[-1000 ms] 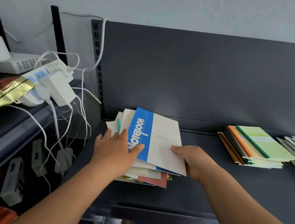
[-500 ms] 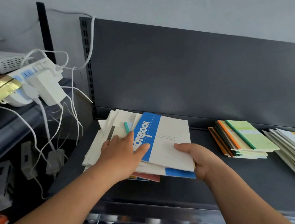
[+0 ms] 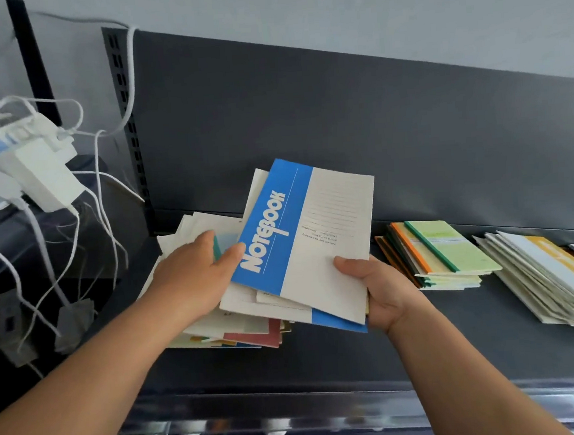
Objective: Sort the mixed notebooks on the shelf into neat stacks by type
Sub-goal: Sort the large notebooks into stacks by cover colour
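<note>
A blue-and-white notebook (image 3: 318, 239) marked NOTEBOOK is tilted up off a messy mixed pile of notebooks (image 3: 239, 327) on the dark shelf (image 3: 443, 339). My right hand (image 3: 377, 289) grips its lower right corner, thumb on the cover, along with a few similar notebooks beneath it. My left hand (image 3: 197, 279) lies on the pile's left part, thumb touching the blue cover's edge. To the right sit a stack of green and orange-spined notebooks (image 3: 440, 256) and a fanned stack of white and yellow notebooks (image 3: 551, 282).
A white power strip with adapters (image 3: 27, 169) and trailing white cables (image 3: 99, 211) hangs at the left on the neighbouring shelf. The dark back panel (image 3: 340, 127) rises behind the stacks. A glossy rail (image 3: 294, 419) runs along the shelf's front edge.
My right hand has lifted the blue notebook and those under it up off the pile, tilting them steeper. My left hand stays pressed on the pile.
</note>
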